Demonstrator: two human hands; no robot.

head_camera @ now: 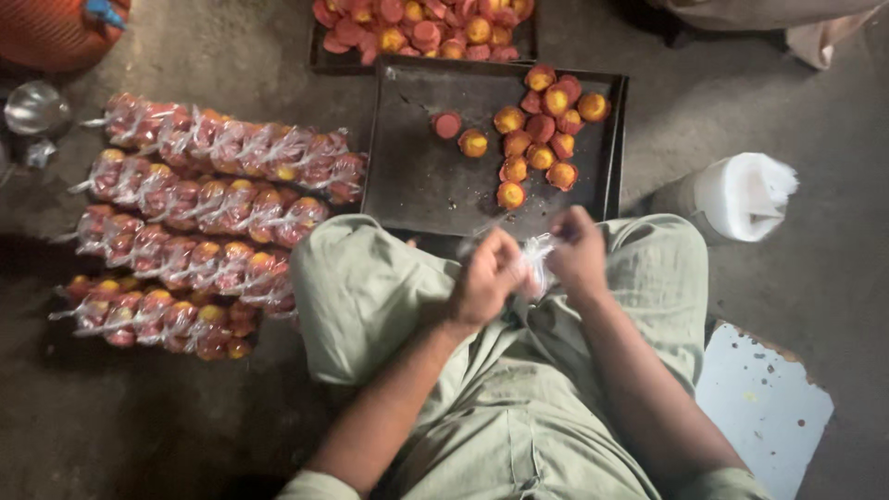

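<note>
Knees up close in green trousers (519, 389), then the dark tray (412, 176) with loose cakes (542, 130) past them. Both hands, left (486, 278) and right (579, 255), pinch a small clear bag (537, 264) between them over the lap.

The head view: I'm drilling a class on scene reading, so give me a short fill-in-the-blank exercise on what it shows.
1. Both hands, the left hand and the right hand, hold a clear plastic ____ between them.
2. The loose cakes lie on a dark metal ____.
3. The filled packs lie in rows on the person's ____ side.
4. The white roll stands on the person's ____ side.

Missing words: bag; tray; left; right
</note>
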